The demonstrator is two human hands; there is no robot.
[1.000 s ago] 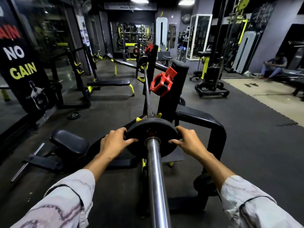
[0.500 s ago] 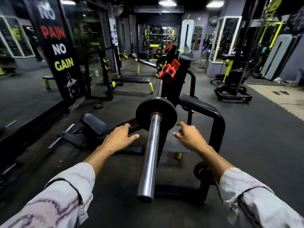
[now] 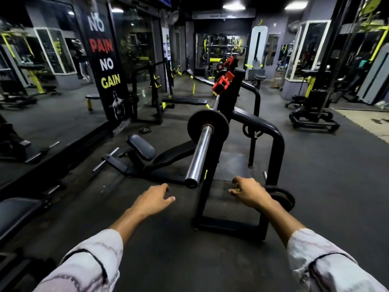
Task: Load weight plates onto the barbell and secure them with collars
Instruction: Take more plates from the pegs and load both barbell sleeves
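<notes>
A chrome barbell sleeve (image 3: 199, 152) points toward me from a black bench rack (image 3: 275, 144). One small black weight plate (image 3: 220, 127) sits far up the sleeve. A red collar (image 3: 222, 82) rests on top of the rack post behind it. My left hand (image 3: 152, 200) hovers low, left of the sleeve's end, fingers loosely apart and holding nothing. My right hand (image 3: 249, 191) hangs to the right of the sleeve's end, fingers curled and apart, also holding nothing. Both hands are clear of the bar. Another black plate (image 3: 283, 197) hangs on a rack peg just past my right hand.
A black bench (image 3: 168, 157) with a round pad (image 3: 141, 147) lies left of the rack. A loose plate (image 3: 145, 130) lies on the floor by the mirror wall with the banner (image 3: 106, 64). A cable machine (image 3: 315, 114) stands at right. Dark rubber floor (image 3: 336, 175) spreads around.
Both hands let go of the plate and drew back toward me, below the sleeve's end. The plate stays far up the sleeve. The view has backed away from the bar.
</notes>
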